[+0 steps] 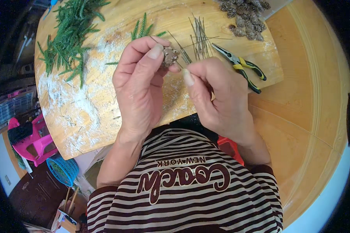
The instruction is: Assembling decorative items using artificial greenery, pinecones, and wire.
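Observation:
A brown pine cone (170,57) with pale scale tips sits in my left hand (139,85), pinched between thumb and fingers above the table. My right hand (223,93) is close beside it on the right, with thumb and index finger pressed together on a thin wire (179,65) that runs to the cone. How the wire goes round the cone is hidden by my fingers. Just beyond my hands lies a loose bunch of thin dark wires (200,40). Pliers (241,66) with yellow and black handles rest to the right of them, jaws slightly apart.
Frosted pine cones (247,21) are heaped at the far right. Green artificial fir sprigs (70,33) pile up at the far left, with a smaller sprig (143,27) behind my left hand. White powder (81,105) covers the left of the wooden table (175,11). A pink chair (35,141) and blue basket (64,171) stand lower left.

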A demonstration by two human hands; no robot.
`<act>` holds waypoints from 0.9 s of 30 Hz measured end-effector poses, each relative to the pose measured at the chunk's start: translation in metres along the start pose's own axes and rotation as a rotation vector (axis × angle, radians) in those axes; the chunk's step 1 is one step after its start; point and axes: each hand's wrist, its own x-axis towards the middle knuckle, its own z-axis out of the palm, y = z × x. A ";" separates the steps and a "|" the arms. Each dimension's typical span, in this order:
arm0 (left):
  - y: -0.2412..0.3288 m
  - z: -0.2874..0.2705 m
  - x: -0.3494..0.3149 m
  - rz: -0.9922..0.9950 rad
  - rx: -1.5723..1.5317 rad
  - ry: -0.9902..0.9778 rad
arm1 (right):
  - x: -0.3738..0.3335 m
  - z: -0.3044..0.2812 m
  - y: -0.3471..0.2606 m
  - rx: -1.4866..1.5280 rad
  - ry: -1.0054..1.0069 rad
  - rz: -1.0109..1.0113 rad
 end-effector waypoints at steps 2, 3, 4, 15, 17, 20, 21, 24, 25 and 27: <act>-0.001 0.003 0.002 -0.017 -0.042 0.019 | -0.001 0.000 -0.001 0.041 -0.006 0.030; -0.001 0.003 0.002 -0.020 -0.040 0.018 | -0.001 0.001 -0.002 0.082 -0.014 0.057; -0.002 0.003 0.002 -0.032 -0.064 0.005 | -0.001 0.002 -0.002 0.123 -0.023 0.084; 0.001 0.011 0.000 -0.151 -0.184 0.026 | -0.005 0.007 0.005 0.180 -0.053 0.067; 0.000 0.009 0.000 -0.159 -0.203 0.021 | -0.005 0.003 0.005 0.178 -0.071 0.081; -0.002 0.002 0.001 -0.181 -0.221 -0.018 | -0.006 -0.003 0.005 0.122 -0.132 0.114; -0.002 0.000 0.002 -0.198 -0.230 -0.057 | -0.006 -0.004 0.006 0.123 -0.132 0.115; -0.001 -0.001 0.001 -0.253 -0.255 -0.085 | -0.006 -0.006 0.013 0.081 -0.183 0.007; 0.000 -0.001 0.001 -0.290 -0.273 -0.074 | -0.006 -0.007 0.014 0.082 -0.183 0.009; 0.001 0.000 0.000 -0.329 -0.290 -0.061 | -0.006 -0.008 0.015 0.067 -0.199 -0.009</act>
